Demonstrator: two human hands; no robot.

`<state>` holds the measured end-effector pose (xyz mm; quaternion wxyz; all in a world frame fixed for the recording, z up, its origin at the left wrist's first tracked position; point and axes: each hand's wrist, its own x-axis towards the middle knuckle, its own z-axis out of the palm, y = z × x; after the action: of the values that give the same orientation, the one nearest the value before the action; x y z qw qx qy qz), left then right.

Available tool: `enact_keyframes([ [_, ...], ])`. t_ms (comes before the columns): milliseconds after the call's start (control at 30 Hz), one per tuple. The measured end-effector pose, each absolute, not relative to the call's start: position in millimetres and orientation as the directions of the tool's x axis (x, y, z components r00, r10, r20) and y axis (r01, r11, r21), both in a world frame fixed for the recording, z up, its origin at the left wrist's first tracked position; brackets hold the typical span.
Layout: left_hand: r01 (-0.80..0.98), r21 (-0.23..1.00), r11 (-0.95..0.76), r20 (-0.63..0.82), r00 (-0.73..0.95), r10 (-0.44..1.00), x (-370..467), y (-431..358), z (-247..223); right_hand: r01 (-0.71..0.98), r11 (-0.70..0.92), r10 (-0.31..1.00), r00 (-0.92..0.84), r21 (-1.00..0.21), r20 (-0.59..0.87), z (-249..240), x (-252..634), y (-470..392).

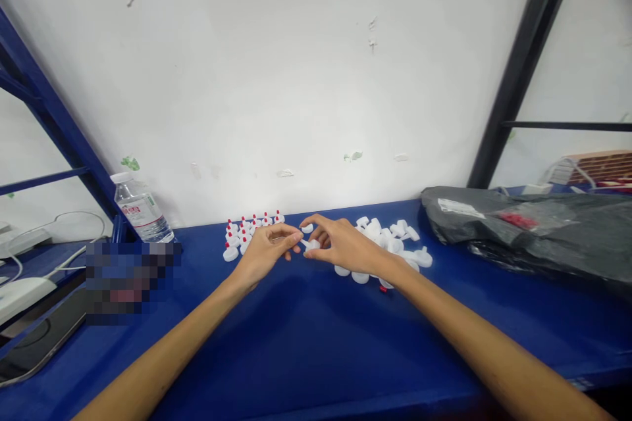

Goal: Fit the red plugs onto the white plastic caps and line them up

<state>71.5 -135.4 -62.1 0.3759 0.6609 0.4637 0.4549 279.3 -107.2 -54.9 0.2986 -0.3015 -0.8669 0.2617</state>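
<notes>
My right hand (343,243) grips a white nozzle cap (312,245) between thumb and fingers, its spout turned toward the left. At the spout's tip, my left hand (269,247) is closed in a pinch; whatever is between those fingertips is too small to make out. Left of the hands stand rows of white nozzle caps with red tips (230,253), upright on the blue table (286,348). A loose heap of white nozzle caps without red tips (395,245) lies beyond and beside my right hand, partly hidden by it. One small red tip (383,289) shows by my right forearm.
A clear plastic bottle (143,210) leans near the wall at left. A dark phone-like device (42,335) and white cables (74,256) lie at the left edge. A black plastic bag (494,223) with a small red-filled packet (518,220) covers the back right.
</notes>
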Motion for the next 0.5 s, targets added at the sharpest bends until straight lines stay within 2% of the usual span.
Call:
enact_keyframes([
  [300, 0.254, 0.917, -0.306, 0.279, 0.139, 0.950, 75.0, -133.8, -66.8, 0.360, 0.702, 0.666, -0.636, -0.614, 0.389, -57.0, 277.1, -107.1],
  [400, 0.291, 0.904, -0.313, 0.288, 0.126, 0.949, 73.7, -133.9, -65.3, 0.335, 0.670, 0.697, -0.592, -0.663, 0.405, -56.7, 275.5, -107.0],
  [500, 0.297, 0.903, -0.312, 0.285, 0.131, 0.950, 73.0, -136.2, -61.5, 0.269, 0.578, 0.746, -0.556, -0.770, 0.366, -56.0, 275.0, -106.0],
])
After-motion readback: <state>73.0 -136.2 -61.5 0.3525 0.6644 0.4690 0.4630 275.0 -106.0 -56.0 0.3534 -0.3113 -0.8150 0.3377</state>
